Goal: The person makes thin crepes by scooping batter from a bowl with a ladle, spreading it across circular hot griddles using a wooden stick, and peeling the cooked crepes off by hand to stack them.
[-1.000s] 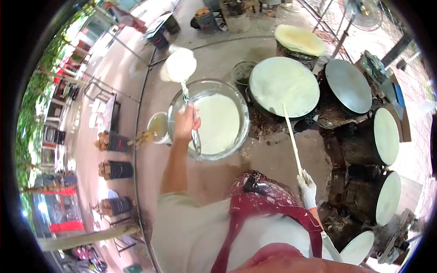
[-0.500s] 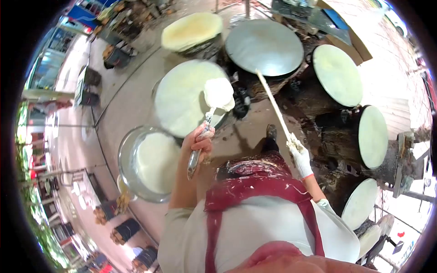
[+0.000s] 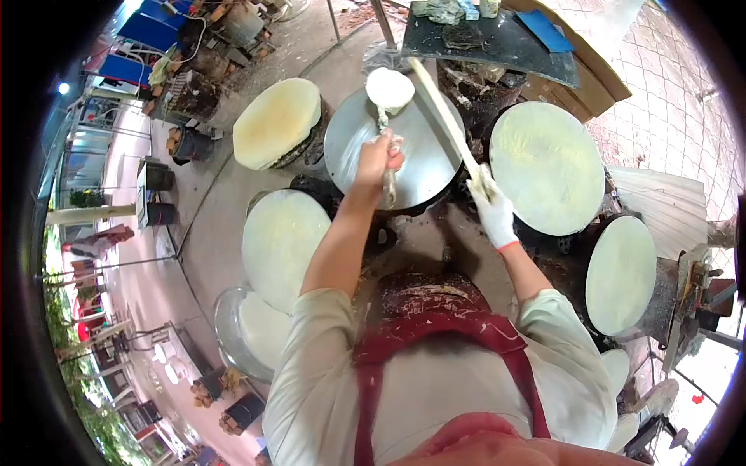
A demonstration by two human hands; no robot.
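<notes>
In the head view, we see the left hand (image 3: 377, 161) closed around a ladle (image 3: 383, 118) heaped with white mixture (image 3: 390, 88), its bowl over the far part of a grey griddle (image 3: 426, 159), though from above we cannot quite tell whether it touches. The gloved right hand (image 3: 492, 213) grips the near end of a long stick (image 3: 439, 105) slanting far and leftward over the griddle's right side. We find a metal basin (image 3: 231, 325) near at left, just beside a pale-coated griddle (image 3: 281, 247).
</notes>
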